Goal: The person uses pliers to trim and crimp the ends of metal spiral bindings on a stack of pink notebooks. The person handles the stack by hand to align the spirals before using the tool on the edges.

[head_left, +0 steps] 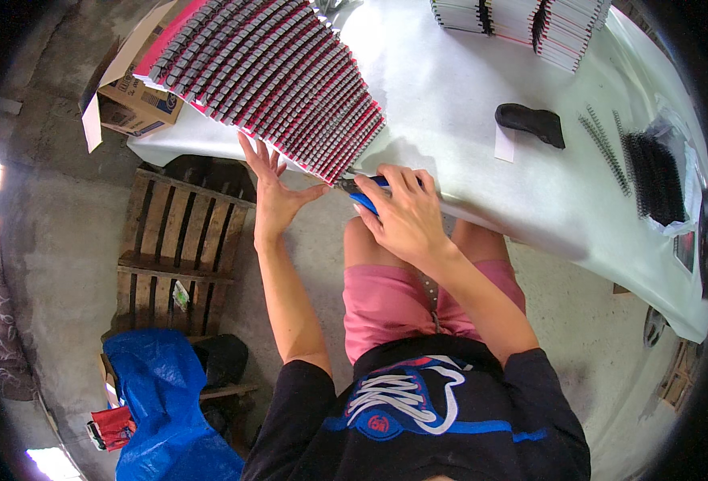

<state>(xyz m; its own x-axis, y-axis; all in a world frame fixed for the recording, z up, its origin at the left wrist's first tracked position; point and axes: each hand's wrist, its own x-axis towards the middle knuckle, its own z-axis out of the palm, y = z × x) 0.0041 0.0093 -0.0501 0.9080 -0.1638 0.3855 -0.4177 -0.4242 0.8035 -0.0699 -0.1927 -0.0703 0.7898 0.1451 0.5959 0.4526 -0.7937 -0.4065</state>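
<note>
A long fanned row of spiral-bound notebooks (278,84) with red covers and dark coils lies at the table's left side, its narrow end toward me. My right hand (408,215) is closed round pliers (364,202) with blue and black handles. The jaws of the pliers are at the corner of the nearest notebook, by its coil end. My left hand (280,202) has its fingers spread along the near left edge of the row. Its thumb reaches toward the pliers' tip, and its fingertips touch or nearly touch the notebooks.
On the white-covered table (450,136) are a dark cloth item (530,123), loose black coils (604,148) and a bundle of black coils (652,178) in clear plastic. More bound notebooks (522,28) stand at the back. A cardboard box (141,108), wooden pallet (179,256) and blue tarp (161,401) are at left.
</note>
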